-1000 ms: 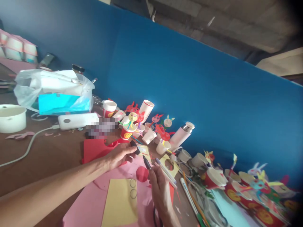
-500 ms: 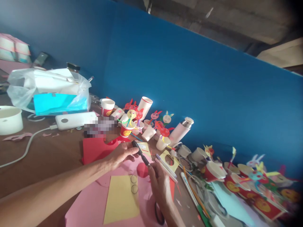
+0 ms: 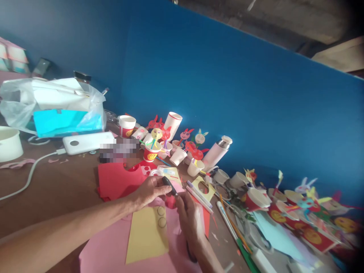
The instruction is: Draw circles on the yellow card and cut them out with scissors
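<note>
A black marker pen [image 3: 168, 185] is held between both hands, above the pink paper [image 3: 105, 242]. My left hand [image 3: 149, 192] is closed on its upper end with thumb and fingers. My right hand [image 3: 190, 214] is closed around the lower end, most of which its fingers hide. Just behind the hands lies a red paper disc [image 3: 170, 201], partly covered. Below them, a yellow sheet [image 3: 146, 239] with two small drawn circles rests on the pink paper. A dark loop [image 3: 191, 254] shows beside my right wrist.
Paper cups with paper animal figures [image 3: 152, 151] stand along the blue wall [image 3: 227, 83], near a pink thermos [image 3: 216, 153]. Left are red paper [image 3: 119, 182], a white power bank [image 3: 88, 143] and a plastic bag [image 3: 17, 98]. Pens [image 3: 200, 197] and cables lie right.
Less of the black marker pen shows between my hands, and they have come closer together. My left hand has shifted slightly down and right. The view has turned a little to the right.
</note>
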Available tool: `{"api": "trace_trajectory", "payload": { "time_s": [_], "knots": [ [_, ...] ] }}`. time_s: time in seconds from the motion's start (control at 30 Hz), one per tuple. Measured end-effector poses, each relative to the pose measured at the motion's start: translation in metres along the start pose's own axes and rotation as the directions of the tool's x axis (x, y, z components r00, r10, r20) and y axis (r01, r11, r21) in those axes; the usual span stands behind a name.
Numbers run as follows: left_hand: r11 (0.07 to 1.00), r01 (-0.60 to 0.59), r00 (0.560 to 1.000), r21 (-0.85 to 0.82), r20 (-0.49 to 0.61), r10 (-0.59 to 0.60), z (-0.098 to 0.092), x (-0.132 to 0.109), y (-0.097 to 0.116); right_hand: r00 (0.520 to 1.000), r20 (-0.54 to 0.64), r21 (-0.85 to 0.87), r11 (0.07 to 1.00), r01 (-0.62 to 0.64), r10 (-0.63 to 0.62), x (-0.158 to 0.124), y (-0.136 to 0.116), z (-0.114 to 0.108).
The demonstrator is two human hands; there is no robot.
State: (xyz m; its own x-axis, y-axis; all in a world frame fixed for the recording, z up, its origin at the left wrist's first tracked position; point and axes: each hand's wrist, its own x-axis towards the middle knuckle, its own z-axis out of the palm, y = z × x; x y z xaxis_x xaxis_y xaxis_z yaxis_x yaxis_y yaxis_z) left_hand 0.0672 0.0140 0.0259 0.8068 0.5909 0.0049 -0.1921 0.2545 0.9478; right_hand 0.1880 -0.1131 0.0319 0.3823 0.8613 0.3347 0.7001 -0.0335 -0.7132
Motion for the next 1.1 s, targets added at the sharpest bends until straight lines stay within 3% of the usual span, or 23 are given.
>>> {"api": "trace_trajectory", "payload": {
  "time_s": [0.13, 0.43, 0.53, 0.63, 0.7, 0.77, 0.87, 1.0, 1.1],
  "knots": [
    [0.998, 0.060, 0.998, 0.009, 0.010, -0.060, 0.002, -0.001, -0.003, 1.000, -0.013, 0.012, 1.000, -0.013, 0.013, -0.002, 0.003, 0.005],
    [1.000, 0.030, 0.999, 0.003, 0.041, -0.030, 0.007, -0.004, -0.001, 0.999, -0.021, 0.024, 0.999, -0.028, 0.028, -0.008, 0.003, 0.009],
    [0.995, 0.031, 0.997, 0.093, 0.064, -0.037, 0.003, -0.006, 0.009, 0.999, 0.007, 0.010, 0.999, -0.034, 0.034, -0.005, -0.002, 0.006],
    [0.963, -0.012, 0.982, 0.271, 0.185, -0.040, -0.008, -0.007, 0.025, 1.000, -0.005, -0.018, 1.000, -0.015, 0.015, 0.001, 0.000, 0.000],
    [0.878, -0.081, 0.990, 0.472, 0.143, 0.015, -0.015, -0.007, 0.034, 0.999, -0.049, -0.041, 0.999, -0.016, 0.014, 0.006, 0.006, -0.004],
    [0.708, -0.157, 0.987, 0.689, 0.094, 0.129, -0.019, -0.009, 0.038, 0.996, -0.089, -0.057, 0.998, -0.033, 0.028, 0.009, 0.013, -0.008],
    [0.502, -0.138, 0.988, 0.854, 0.081, 0.133, -0.017, -0.015, 0.031, 0.991, -0.125, -0.064, 0.997, -0.053, 0.045, 0.011, 0.019, -0.012],
    [0.385, -0.085, 0.991, 0.919, 0.036, 0.132, -0.012, -0.022, 0.005, 0.989, -0.126, -0.035, 0.996, -0.081, 0.076, 0.008, 0.016, -0.013],
    [0.374, -0.120, 0.982, 0.920, 0.054, 0.183, -0.016, -0.026, -0.014, 0.987, -0.104, -0.042, 0.991, -0.126, 0.122, 0.007, 0.017, -0.010]
  ]
}}
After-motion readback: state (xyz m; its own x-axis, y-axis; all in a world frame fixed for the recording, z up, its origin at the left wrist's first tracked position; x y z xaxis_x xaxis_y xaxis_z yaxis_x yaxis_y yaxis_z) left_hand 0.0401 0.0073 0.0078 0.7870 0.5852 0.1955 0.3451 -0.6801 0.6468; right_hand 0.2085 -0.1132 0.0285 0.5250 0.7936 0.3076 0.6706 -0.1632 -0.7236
